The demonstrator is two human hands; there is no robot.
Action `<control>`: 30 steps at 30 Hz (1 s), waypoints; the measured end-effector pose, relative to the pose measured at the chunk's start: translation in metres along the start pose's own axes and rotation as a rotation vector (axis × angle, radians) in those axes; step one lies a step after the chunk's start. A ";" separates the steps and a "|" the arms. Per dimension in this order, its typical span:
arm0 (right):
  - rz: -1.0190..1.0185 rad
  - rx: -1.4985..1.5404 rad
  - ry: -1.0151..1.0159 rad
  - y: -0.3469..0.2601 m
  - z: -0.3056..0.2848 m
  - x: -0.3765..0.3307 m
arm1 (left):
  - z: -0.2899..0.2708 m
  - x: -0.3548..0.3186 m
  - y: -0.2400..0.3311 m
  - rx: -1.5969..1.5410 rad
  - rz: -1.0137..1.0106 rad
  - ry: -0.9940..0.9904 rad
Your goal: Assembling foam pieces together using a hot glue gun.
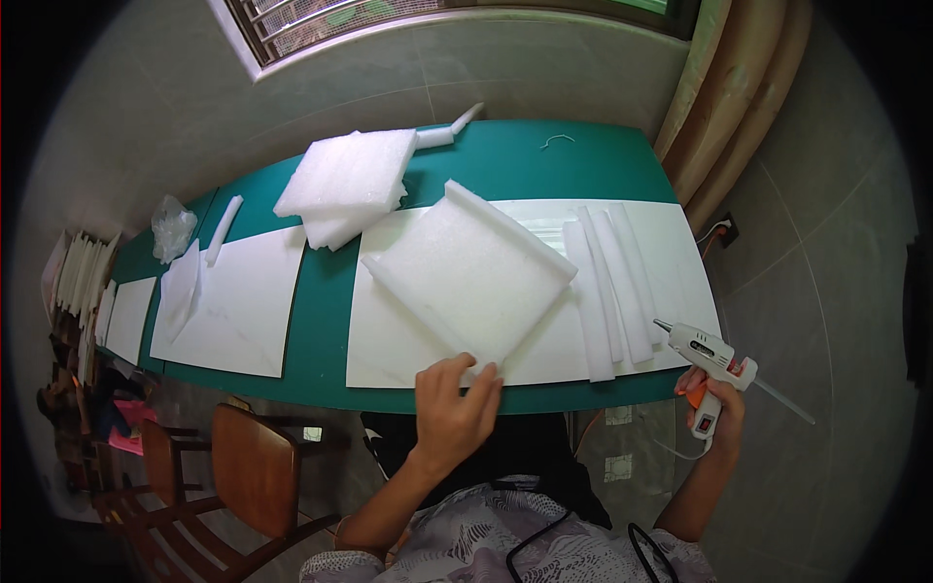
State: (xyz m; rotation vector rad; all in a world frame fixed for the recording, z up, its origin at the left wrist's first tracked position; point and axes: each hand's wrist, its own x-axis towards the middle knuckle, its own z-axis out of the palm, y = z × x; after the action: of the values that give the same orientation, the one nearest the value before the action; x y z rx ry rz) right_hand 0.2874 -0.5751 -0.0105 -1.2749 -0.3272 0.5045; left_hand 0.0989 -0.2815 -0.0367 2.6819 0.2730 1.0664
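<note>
foam panel [471, 277] under left hand [453, 406], table edge

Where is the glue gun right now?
The white glue gun is in the person's right hand, at the near right corner of the green table, just right of the white foam strips.
</note>
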 end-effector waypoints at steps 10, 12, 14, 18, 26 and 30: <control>-0.051 0.017 -0.012 0.004 -0.003 -0.004 | 0.064 0.085 0.014 0.533 0.187 -0.521; -0.052 0.028 0.003 0.007 -0.006 -0.004 | 0.071 0.087 0.013 0.551 0.187 -0.513; -0.049 0.040 0.018 0.009 -0.010 -0.004 | 0.077 0.084 0.013 0.569 0.186 -0.510; -0.044 0.029 -0.006 0.007 -0.012 -0.004 | 0.083 0.076 0.018 0.682 0.290 -0.503; -0.058 0.023 -0.018 0.008 -0.011 -0.002 | 0.051 0.052 0.012 0.615 0.427 -0.493; -0.024 0.062 -0.050 0.010 -0.017 0.000 | 0.023 0.039 -0.002 0.591 0.478 -0.481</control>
State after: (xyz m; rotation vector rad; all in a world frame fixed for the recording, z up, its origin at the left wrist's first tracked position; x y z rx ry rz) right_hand 0.2941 -0.5864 -0.0249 -1.1983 -0.3652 0.5230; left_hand 0.1425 -0.2727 -0.0278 3.5463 -0.1891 0.4274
